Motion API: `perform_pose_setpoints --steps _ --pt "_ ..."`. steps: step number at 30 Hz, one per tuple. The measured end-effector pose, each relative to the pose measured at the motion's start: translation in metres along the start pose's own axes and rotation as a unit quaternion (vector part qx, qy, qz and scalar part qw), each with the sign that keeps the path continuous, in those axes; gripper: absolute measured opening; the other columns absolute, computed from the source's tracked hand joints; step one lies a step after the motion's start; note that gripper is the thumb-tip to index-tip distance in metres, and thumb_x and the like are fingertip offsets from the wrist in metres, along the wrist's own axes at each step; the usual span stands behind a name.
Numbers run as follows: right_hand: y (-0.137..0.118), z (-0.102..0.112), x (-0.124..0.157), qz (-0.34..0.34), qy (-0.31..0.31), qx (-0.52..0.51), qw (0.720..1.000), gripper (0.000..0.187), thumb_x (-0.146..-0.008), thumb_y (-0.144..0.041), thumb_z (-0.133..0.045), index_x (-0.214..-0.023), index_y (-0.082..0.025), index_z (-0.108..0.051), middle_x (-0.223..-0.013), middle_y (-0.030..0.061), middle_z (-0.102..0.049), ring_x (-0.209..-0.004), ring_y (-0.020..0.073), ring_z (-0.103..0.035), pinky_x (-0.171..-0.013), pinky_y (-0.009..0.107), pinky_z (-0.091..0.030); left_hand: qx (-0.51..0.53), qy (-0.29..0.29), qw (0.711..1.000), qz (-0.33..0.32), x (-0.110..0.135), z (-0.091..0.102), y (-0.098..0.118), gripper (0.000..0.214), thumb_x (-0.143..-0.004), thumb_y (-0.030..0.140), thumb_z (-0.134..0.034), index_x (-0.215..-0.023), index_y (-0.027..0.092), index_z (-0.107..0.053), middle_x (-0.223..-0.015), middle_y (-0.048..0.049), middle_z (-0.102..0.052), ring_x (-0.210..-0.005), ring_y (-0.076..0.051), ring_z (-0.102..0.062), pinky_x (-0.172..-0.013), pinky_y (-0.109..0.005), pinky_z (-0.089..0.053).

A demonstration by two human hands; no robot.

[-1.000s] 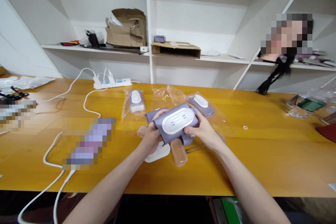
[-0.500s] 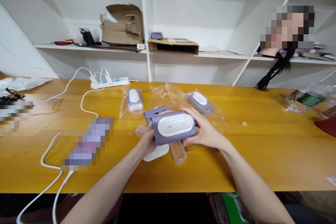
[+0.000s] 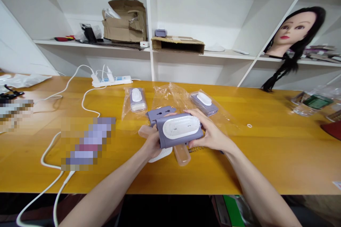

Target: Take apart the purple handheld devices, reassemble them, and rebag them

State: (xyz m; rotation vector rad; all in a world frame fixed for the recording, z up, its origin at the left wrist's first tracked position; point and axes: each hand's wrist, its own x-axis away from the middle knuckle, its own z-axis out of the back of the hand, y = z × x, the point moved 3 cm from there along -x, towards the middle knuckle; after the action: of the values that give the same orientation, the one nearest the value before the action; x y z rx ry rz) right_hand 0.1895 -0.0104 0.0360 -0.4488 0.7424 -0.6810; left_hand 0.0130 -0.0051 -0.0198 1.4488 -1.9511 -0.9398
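A flat grey-purple case (image 3: 177, 143) with a white oval panel (image 3: 181, 127) facing up is held nearly level between the left hand (image 3: 153, 142) and right hand (image 3: 209, 135).

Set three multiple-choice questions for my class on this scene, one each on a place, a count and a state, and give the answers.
1. Where is the mannequin head?
A. On a chair
B. On the floor
C. On a shelf

2. How many purple packs in clear plastic bags lie on the table?
A. One
B. Two
C. Four

3. What state is the purple case with the white oval top in?
A. Held by the left hand and right hand
B. Lying untouched on the table
C. Held by the right hand only

Answers:
1. C, because the head stands on the shelf's right side.
2. B, because one pack lies on each side, beyond the hands.
3. A, because both hands grip the case above the table.
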Motion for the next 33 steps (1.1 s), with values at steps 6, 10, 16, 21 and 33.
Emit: perform_pose_setpoints --steps 6,10,16,21,33 --pt "0.002 -0.001 0.001 0.001 0.002 0.004 1.000 0.090 -0.061 -0.048 -0.082 -0.138 -0.027 -0.040 -0.133 0.0126 -0.049 -0.127 0.0323 -0.045 -0.107 0.052 -0.035 0.005 0.016 1.000 0.019 0.002 -0.003 0.002 0.038 -0.051 0.030 -0.077 -0.087 0.021 -0.069 -0.094 -0.0048 -0.073 -0.116 -0.031 -0.058 -0.096 -0.040 -0.046" --pt "0.001 -0.001 0.001 -0.004 0.002 0.005 1.000 0.089 -0.061 -0.049 -0.081 -0.137 -0.027 -0.041 -0.132 0.0125 -0.050 -0.125 0.0313 -0.047 -0.106 0.051 -0.036 0.006 0.008 1.000 0.023 0.003 -0.008 0.005 0.044 -0.051 0.029 -0.077 -0.093 0.021 -0.069 -0.098 -0.0053 -0.073 -0.111 -0.031 -0.060 -0.092 -0.040 -0.048" --pt "-0.001 -0.001 -0.002 -0.008 0.004 0.007 1.000 0.090 -0.062 -0.048 -0.082 -0.139 -0.029 -0.041 -0.134 0.0112 -0.050 -0.126 0.0319 -0.046 -0.108 0.052 -0.035 0.011 0.013 1.000 0.017 0.003 -0.007 0.008 0.050 -0.052 0.027 -0.075 -0.101 0.022 -0.069 -0.105 -0.0052 -0.072 -0.110 -0.032 -0.061 -0.090 -0.039 -0.049" --pt "0.000 0.004 -0.003 -0.029 -0.021 -0.004 0.999 0.095 -0.064 -0.054 -0.078 -0.144 -0.028 -0.034 -0.142 0.0120 -0.044 -0.134 0.0339 -0.038 -0.110 0.054 -0.031 0.009 -0.036 0.999 -0.022 -0.001 -0.005 0.007 0.046 -0.057 0.027 -0.072 -0.103 0.022 -0.069 -0.113 -0.0063 -0.070 -0.117 -0.031 -0.057 -0.097 -0.040 -0.045" --pt "-0.011 0.008 0.001 -0.010 -0.043 0.039 0.998 0.089 -0.065 -0.035 -0.080 -0.142 -0.029 -0.037 -0.135 0.0110 -0.050 -0.125 0.0318 -0.048 -0.106 0.053 -0.037 -0.044 -0.041 0.998 0.003 0.001 -0.013 0.015 0.056 -0.050 0.022 -0.077 -0.106 0.019 -0.069 -0.105 -0.0088 -0.072 -0.109 -0.034 -0.061 -0.093 -0.043 -0.048"
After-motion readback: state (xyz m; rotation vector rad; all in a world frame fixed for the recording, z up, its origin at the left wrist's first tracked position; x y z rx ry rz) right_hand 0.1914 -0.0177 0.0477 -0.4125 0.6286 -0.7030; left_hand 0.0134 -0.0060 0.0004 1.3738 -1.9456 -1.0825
